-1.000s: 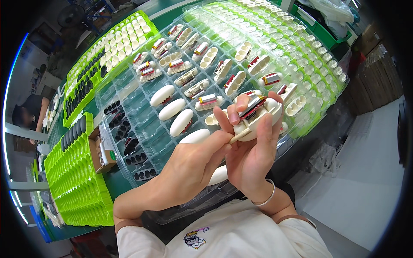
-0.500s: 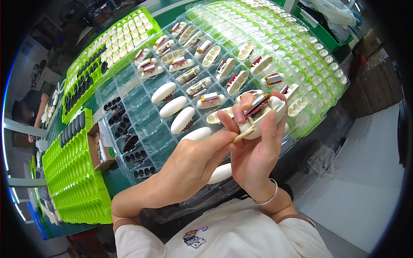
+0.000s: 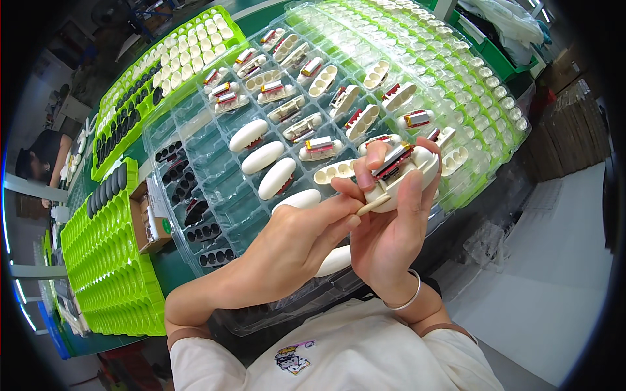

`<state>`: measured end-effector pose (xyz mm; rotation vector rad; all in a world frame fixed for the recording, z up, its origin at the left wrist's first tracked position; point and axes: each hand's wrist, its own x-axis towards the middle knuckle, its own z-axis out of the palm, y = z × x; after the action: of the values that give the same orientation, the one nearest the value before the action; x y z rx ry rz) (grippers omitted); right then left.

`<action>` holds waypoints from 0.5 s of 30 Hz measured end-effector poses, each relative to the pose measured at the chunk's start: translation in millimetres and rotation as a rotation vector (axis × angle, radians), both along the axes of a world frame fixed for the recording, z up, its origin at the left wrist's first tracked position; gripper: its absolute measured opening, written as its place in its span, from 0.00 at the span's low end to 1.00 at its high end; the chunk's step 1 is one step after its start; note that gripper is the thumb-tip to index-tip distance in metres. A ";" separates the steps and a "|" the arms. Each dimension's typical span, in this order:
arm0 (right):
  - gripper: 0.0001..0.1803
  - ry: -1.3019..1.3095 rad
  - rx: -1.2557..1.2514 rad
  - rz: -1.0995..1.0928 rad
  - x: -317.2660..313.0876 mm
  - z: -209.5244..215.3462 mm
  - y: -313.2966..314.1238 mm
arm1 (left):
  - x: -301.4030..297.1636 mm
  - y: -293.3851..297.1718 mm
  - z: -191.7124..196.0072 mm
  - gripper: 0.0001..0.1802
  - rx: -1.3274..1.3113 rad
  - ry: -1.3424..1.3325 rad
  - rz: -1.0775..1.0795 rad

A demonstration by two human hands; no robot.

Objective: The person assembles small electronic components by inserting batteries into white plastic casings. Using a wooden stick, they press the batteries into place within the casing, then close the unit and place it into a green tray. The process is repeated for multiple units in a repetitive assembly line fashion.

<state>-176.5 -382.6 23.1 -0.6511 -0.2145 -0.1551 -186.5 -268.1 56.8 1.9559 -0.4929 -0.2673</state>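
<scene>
In my right hand [image 3: 394, 244] rests a glossy white oval casing [image 3: 417, 171], its open side up. A red circuit board and a silver block [image 3: 396, 156], perhaps a battery, show inside it. My left hand [image 3: 297, 238] pinches a thin cream-coloured stick [image 3: 374, 204], whose far end touches or nearly touches the casing's near end; the exact contact cannot be made out. Fingers cover part of the casing. Beneath both hands lies a clear compartment tray [image 3: 218, 179] holding similar white casings, some with red boards and silver blocks, and closed-side-up white shells [image 3: 277, 178].
Black shell parts [image 3: 203, 233] fill the tray's left column. Green moulded trays [image 3: 114, 274] stand at left, and another with white pieces [image 3: 195, 49] is behind. A small cardboard box [image 3: 147, 221] sits between. Clear-covered green trays [image 3: 469, 98] are at right. Another person's arm [image 3: 62, 159] shows far left.
The casing and the stick have shifted very slightly to the right with my hands. Both grips look the same.
</scene>
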 end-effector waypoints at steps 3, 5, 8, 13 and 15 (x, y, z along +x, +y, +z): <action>0.19 0.018 -0.015 -0.006 1.9 1.3 1.2 | 1.0 1.8 -5.0 0.09 -0.025 -0.039 -0.008; 0.19 0.006 -0.002 0.040 3.3 -1.3 -0.9 | 2.3 3.2 -4.1 0.09 -0.013 0.000 -0.018; 0.18 -0.007 0.091 0.131 4.8 -6.5 -6.0 | 1.6 2.0 -6.6 0.10 -0.015 -0.005 0.003; 0.19 0.060 0.210 0.146 5.8 -4.3 -5.2 | 11.9 14.2 -1.5 0.08 -0.398 0.181 0.166; 0.20 0.008 0.238 0.178 6.7 -6.0 -0.1 | 15.1 7.9 -6.1 0.11 -0.352 0.109 0.240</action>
<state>-169.8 -382.7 17.1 -0.3935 -0.2407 -0.0063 -171.4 -260.2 50.7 1.6276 -0.2128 -0.1223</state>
